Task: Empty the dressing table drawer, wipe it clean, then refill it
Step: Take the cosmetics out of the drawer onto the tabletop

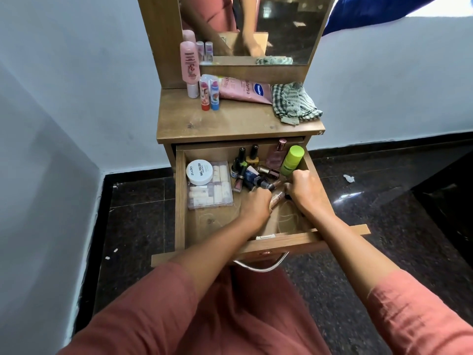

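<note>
Drawer (180,201): centre of the frame, pulled fully out from under the desk (225,121) top; most of its contents are still inside.
Left hand (256,208): inside the drawer at centre, fingers curled round slender tubes (277,196) that stick out past the knuckles.
Right hand (305,192): just right of the left hand, fingers curled downward among small items; whether it holds anything cannot be told, as the palm side is hidden.
Drawer, left half: a white jar (199,171) resting on a clear box (217,193) of small pale containers.
Drawer, rear: nail polish bottles (252,156), some upright and some toppled, with a pink perfume bottle (276,155) and a green bottle (291,160) at the right rear corner.
Desk top, upper centre: a pink bottle (190,65), 2 lip balm sticks (209,94) and a pink tube (245,89) lying flat; these may have been taken out of the drawer, though that cannot be confirmed.
Checked cloth (294,102): crumpled at the right rear of the desk, untouched by either hand.
Stage: emptying, judged to be early.
Remaining: lift out the rest of the contents, wipe the drawer with the cloth, then refill it.
</note>
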### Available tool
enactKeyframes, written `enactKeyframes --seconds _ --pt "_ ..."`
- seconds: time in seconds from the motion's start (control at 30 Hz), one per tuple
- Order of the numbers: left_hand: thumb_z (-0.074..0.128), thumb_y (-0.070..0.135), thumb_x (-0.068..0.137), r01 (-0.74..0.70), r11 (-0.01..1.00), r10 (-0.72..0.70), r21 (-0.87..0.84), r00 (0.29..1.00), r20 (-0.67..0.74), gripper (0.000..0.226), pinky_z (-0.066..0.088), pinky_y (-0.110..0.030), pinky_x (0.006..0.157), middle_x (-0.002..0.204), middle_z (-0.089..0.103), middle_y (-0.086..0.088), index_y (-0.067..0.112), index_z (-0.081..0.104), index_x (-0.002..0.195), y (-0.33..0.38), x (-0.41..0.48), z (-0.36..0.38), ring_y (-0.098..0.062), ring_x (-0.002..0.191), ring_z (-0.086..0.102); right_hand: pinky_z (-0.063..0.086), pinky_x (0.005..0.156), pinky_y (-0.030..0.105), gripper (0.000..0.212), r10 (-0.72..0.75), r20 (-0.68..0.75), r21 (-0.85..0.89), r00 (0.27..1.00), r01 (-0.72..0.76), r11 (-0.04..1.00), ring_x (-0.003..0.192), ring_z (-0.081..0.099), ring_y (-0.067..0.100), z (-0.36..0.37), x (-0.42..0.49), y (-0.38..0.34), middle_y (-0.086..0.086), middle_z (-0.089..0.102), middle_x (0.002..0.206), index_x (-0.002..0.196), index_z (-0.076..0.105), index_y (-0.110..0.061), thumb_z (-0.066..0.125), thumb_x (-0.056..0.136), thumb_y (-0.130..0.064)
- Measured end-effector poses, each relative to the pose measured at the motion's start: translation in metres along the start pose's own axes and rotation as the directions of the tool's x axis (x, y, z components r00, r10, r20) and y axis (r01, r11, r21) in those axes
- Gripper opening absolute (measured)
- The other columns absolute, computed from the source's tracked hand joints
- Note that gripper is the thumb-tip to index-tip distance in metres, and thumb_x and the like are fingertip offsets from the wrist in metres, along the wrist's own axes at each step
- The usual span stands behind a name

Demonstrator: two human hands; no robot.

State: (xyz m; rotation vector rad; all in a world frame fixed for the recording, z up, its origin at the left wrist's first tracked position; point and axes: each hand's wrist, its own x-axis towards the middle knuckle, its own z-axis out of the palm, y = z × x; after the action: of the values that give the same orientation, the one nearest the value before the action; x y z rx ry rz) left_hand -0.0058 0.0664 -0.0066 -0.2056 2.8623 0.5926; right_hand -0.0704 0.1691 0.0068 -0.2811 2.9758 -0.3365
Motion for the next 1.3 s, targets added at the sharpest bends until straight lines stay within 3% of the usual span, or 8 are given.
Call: enactKeyframes --seconds 0.17,0.33,0.6,0.73,0.87,1.03,1.17,1.3 --pt "0.061 0.016 0.086 0.059 0.996 -0.056 -0.065 0.997 0.043 0.024 0.049 -0.034 0.077 0.106 0.066 -0.016 0.005 0.061 0.107 -0.002 0.0 -0.003 -0.031 0.099 0.063 0.046 0.09 0.042 0.03 0.12 -0.004 -0.068 0.993 -0.12 0.991 0.113 0.056 0.039 0.006 0.009 -0.012 0.021 0.057 0.121 0.117 0.047 0.005 0.052 0.09 -0.006" --pt "0.064 0.02 0.084 0.14 0.969 -0.133 -0.202 0.99 0.05 0.021 0.045 -0.031 0.064 0.096 0.067 -0.012 0.007 0.064 0.1 -0.01 -0.004 -0.009 -0.025 0.081 0.063 0.047 0.088 0.041 0.046 0.244 0.001 -0.006 0.97 -0.244 0.97 0.115 0.055 0.039 0.005 0.009 -0.015 0.02 0.056 0.122 0.122 0.039 0.006 0.062 0.085 -0.012" --pt "0.072 0.014 0.077 0.112 0.839 -0.103 -0.533 0.994 0.047 0.027 0.042 -0.023 0.063 0.103 0.07 -0.013 0.005 0.069 0.102 -0.04 -0.007 -0.022 -0.015 0.081 0.057 0.046 0.087 0.038 0.036 0.293 0.033 0.196 0.956 -0.294 0.936 0.109 0.057 0.036 -0.014 -0.008 -0.006 0.016 0.061 0.115 0.104 0.063 -0.006 0.069 0.078 -0.029" --pt "0.071 0.009 0.077 0.077 0.723 -0.124 -0.686 0.992 -0.019 0.025 0.037 -0.004 0.052 0.102 0.069 -0.015 0.002 0.068 0.101 -0.049 -0.01 -0.031 -0.006 0.07 0.054 0.046 0.084 0.034 0.028 0.194 0.007 0.341 0.981 -0.185 0.921 0.104 0.06 0.029 -0.032 -0.017 -0.01 0.009 0.067 0.108 0.1 0.067 -0.015 0.069 0.077 -0.029" --pt "0.071 0.01 0.077 0.017 0.63 -0.142 -0.776 0.985 -0.093 0.026 0.041 -0.014 0.065 0.091 0.066 -0.009 0.001 0.065 0.102 -0.049 -0.006 -0.044 -0.012 0.078 0.056 0.045 0.079 0.03 0.028 0.091 -0.074 0.491 0.993 -0.044 0.87 0.096 0.063 0.021 -0.046 -0.018 -0.021 0.003 0.069 0.099 0.101 0.068 -0.015 0.072 0.075 -0.026" --pt "0.063 0.002 0.083 -0.109 0.547 -0.109 -0.83 0.974 -0.2 0.029 0.044 -0.007 0.063 0.093 0.061 -0.006 0.0 0.06 0.112 -0.042 0.005 -0.07 -0.005 0.074 0.055 0.047 0.062 0.02 0.028 -0.009 -0.165 0.58 0.986 0.105 0.808 0.078 0.061 0.012 -0.056 -0.003 -0.047 -0.002 0.066 0.086 0.1 0.067 -0.012 0.073 0.075 -0.023" --pt "0.064 0.014 0.085 -0.159 0.656 -0.194 -0.737 0.909 -0.369 0.023 0.047 -0.014 0.067 0.089 0.063 -0.004 0.001 0.065 0.103 -0.038 0.029 -0.095 -0.004 0.069 0.055 0.053 0.085 0.032 0.037 -0.067 -0.22 0.607 0.973 0.19 0.772 0.089 0.062 0.014 -0.066 0.016 -0.069 0.002 0.066 0.099 0.112 0.061 -0.007 0.071 0.077 -0.017" --pt "0.066 0.013 0.082 -0.151 0.764 -0.23 -0.627 0.845 -0.483 0.019 0.047 -0.018 0.066 0.085 0.063 -0.002 0.005 0.065 0.099 -0.043 0.057 -0.112 -0.01 0.077 0.058 0.05 0.085 0.027 0.033 -0.108 -0.252 0.614 0.962 0.245 0.751 0.094 0.062 0.018 -0.073 0.04 -0.088 0.008 0.066 0.104 0.109 0.06 -0.005 0.07 0.078 -0.013"
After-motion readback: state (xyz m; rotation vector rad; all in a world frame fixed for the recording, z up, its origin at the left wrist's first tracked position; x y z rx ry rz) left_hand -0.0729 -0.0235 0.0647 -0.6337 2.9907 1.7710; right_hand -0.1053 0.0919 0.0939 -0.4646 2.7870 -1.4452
